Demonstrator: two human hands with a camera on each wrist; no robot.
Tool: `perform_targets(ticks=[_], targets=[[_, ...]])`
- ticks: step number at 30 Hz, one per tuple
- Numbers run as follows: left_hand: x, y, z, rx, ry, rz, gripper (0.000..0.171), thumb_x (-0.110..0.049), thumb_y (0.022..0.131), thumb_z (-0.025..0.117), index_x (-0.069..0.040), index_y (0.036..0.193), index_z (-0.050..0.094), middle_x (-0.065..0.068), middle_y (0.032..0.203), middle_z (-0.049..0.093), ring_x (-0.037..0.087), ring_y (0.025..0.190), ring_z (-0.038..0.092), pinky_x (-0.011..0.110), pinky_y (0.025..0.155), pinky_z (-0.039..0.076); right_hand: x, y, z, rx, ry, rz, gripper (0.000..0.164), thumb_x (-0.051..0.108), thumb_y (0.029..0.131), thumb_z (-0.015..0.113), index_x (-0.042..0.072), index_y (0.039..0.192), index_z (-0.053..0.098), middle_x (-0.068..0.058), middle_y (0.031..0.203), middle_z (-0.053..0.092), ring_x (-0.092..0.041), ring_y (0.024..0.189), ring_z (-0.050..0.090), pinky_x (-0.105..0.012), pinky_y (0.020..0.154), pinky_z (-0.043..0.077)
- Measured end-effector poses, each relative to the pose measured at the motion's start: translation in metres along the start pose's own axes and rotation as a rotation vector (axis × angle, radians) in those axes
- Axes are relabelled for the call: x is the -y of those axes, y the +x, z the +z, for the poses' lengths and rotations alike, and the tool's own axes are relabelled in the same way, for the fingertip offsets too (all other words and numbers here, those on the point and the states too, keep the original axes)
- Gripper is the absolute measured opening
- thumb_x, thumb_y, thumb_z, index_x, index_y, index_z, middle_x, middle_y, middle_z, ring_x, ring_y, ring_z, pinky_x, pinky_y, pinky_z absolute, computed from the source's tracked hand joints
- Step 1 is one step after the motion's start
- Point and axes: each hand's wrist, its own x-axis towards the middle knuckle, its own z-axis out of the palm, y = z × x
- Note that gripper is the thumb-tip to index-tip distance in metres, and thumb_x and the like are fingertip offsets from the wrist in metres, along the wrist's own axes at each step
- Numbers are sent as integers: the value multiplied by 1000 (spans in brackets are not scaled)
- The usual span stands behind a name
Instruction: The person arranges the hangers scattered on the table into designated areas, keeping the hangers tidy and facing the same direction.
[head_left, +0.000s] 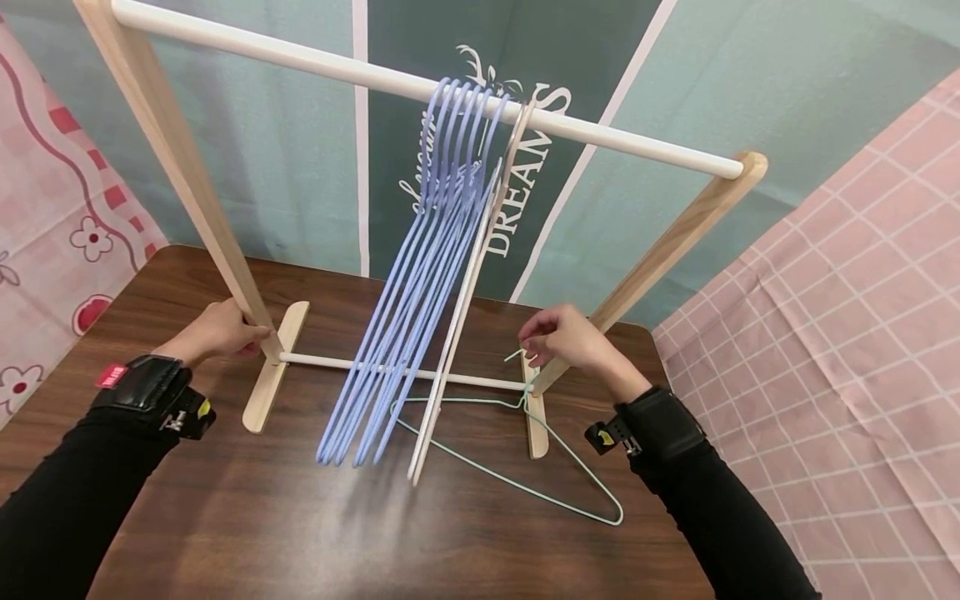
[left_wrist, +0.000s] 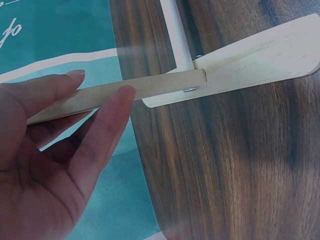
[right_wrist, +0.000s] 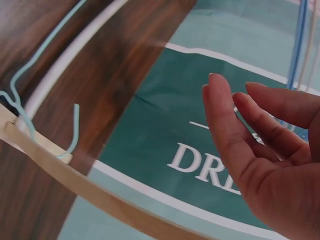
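Observation:
My left hand (head_left: 219,330) grips the left wooden post (head_left: 183,179) of a clothes rack low down, thumb and fingers on either side of it in the left wrist view. Near the right post (head_left: 660,250), my right hand (head_left: 564,337) hovers with loosely bent fingers, and the right wrist view shows nothing held in it. Below it, a mint green clothes hanger (head_left: 498,482) lies on the table, its hook by the rack's right foot (head_left: 537,429). Several blue hangers (head_left: 401,321) hang from the white top bar (head_left: 300,57), with white and beige hangers (head_left: 457,333) at their right.
A white lower bar (head_left: 472,379) joins the rack's feet, including the left foot (head_left: 264,398), on a dark wooden table (head_left: 285,517). Behind stands a green curtain (head_left: 300,167) with white lettering. Pink patterned cloth (head_left: 840,333) hangs at both sides.

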Motion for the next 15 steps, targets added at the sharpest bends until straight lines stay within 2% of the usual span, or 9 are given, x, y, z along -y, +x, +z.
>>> perform_targets(ticks=[5,11,15], targets=[[2,1,1,-2,1,7,29,-10,89,55,18,95,54,8,64,60,19,59,60,29,51,46,-16,1,5,1,17,17,16,-8,88,47,-14,99,58,-26,85,59,-29,74,62,-35,65,54],[3,1,1,-9,-1,15,28,-10,89,55,17,93,55,8,63,61,20,59,60,29,51,46,-35,3,13,6,51,53,14,-9,88,47,-14,95,58,-27,82,58,-25,69,62,-37,65,54],[2,0,2,-17,5,13,27,-10,88,55,17,93,55,8,63,61,19,58,61,29,50,46,-50,5,20,4,74,69,14,-11,85,47,-13,93,58,-24,78,59,-33,71,62,-37,64,54]])
